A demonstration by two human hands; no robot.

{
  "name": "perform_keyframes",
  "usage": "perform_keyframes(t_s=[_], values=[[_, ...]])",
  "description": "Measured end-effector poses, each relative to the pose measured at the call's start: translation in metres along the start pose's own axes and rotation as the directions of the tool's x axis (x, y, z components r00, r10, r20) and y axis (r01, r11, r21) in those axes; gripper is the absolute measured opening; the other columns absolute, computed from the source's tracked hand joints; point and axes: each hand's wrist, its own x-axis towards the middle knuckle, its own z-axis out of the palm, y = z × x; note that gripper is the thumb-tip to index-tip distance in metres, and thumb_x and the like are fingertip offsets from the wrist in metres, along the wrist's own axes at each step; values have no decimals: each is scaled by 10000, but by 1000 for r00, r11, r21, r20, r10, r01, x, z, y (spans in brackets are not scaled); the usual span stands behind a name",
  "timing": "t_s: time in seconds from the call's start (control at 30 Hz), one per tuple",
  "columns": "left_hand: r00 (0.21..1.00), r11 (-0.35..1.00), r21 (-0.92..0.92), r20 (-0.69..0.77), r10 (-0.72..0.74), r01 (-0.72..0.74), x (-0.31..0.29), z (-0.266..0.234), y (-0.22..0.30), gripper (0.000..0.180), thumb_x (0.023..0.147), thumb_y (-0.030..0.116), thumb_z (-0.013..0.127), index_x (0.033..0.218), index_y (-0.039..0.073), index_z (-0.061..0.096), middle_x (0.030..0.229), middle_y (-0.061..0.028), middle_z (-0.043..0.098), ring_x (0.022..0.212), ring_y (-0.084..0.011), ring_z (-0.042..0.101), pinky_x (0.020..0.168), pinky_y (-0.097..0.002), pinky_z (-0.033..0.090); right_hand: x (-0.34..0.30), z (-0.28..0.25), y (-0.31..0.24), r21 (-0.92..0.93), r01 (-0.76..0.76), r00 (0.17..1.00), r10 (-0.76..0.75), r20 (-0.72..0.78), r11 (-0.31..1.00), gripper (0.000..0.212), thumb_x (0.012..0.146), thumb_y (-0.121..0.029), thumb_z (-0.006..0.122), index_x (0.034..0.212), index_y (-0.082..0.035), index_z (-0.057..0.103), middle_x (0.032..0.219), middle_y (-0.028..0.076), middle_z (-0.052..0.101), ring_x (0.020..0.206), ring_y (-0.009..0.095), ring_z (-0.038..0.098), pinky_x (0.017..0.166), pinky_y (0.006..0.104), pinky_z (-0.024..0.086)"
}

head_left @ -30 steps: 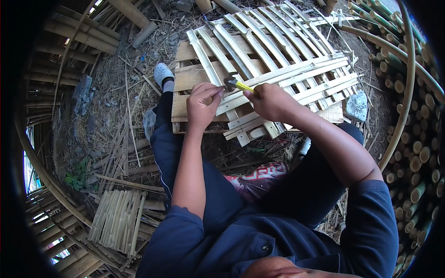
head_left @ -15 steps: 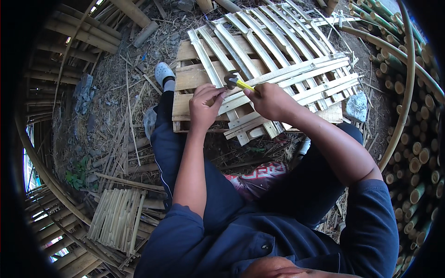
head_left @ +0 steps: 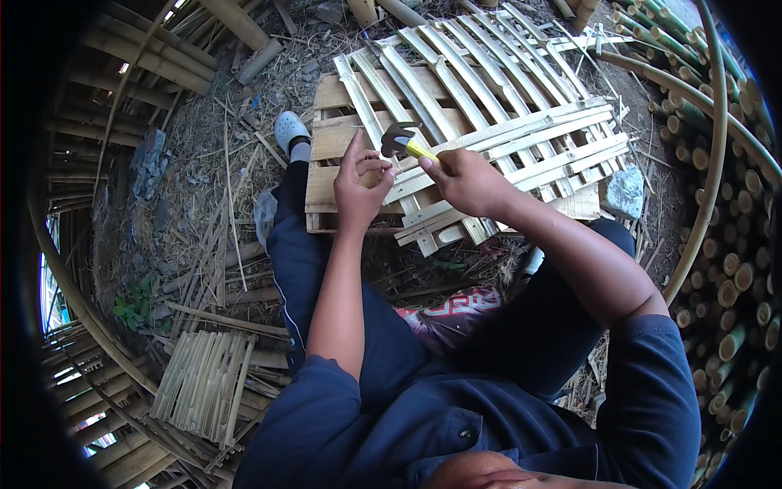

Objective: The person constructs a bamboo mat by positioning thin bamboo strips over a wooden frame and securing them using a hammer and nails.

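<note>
My right hand is closed round the yellow handle of a claw hammer, whose dark head is raised over the slats. Just left of the hammer head is my left hand, its index finger stretched forward and the other fingers curled toward the thumb. Whatever they pinch is too small to make out; a thin sliver shows by the index fingertip. Beneath both hands lies a lattice of split bamboo slats, long strips crossed by others along its near side. The lattice rests on a board of wooden planks.
Cut bamboo poles are stacked at the right, behind a bent pole. A pale stone block sits at the board's right corner. A bundle of short bamboo strips lies lower left. My legs flank the board's near side.
The hammer head has lifted and turned slightly left. My left index finger has stretched forward, away from the thumb, and the left hand has shifted a little off the slat.
</note>
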Motion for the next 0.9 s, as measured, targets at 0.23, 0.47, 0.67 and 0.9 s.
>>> perform_keyframes(t_s=[0.23,0.47,0.67,0.9], values=[[998,996,-51,7,-70,70,1,-2,-1,855,792,-33,775,1539,14,362,1134,-131,651,937,-117,704,847,-271,558,-5,-3,-13,-47,-24,999,26,47,999,533,1057,-420,473,883,46,666,794,260,670,819,436,667,784,503,500],[1000,998,54,6,25,-25,2,-3,-11,921,750,-34,806,1549,27,352,1128,-137,661,910,-118,703,828,-269,562,-10,-3,-21,-188,14,999,-8,36,982,518,1056,-397,451,871,35,669,828,278,672,868,462,659,815,532,503],[997,997,0,33,-76,76,1,-4,-3,916,767,-12,805,1559,45,348,1111,-134,662,922,-121,706,831,-271,559,-10,-1,-19,-209,-11,998,25,60,978,513,1054,-396,452,885,35,672,846,286,672,865,462,660,816,527,507],[998,995,-88,38,-40,43,2,-4,-2,749,798,-6,797,1464,8,454,1166,-143,640,953,-130,710,858,-275,550,-2,5,-7,-161,10,1000,-12,-12,987,529,1048,-441,508,900,34,686,735,227,675,752,402,683,731,476,506]])
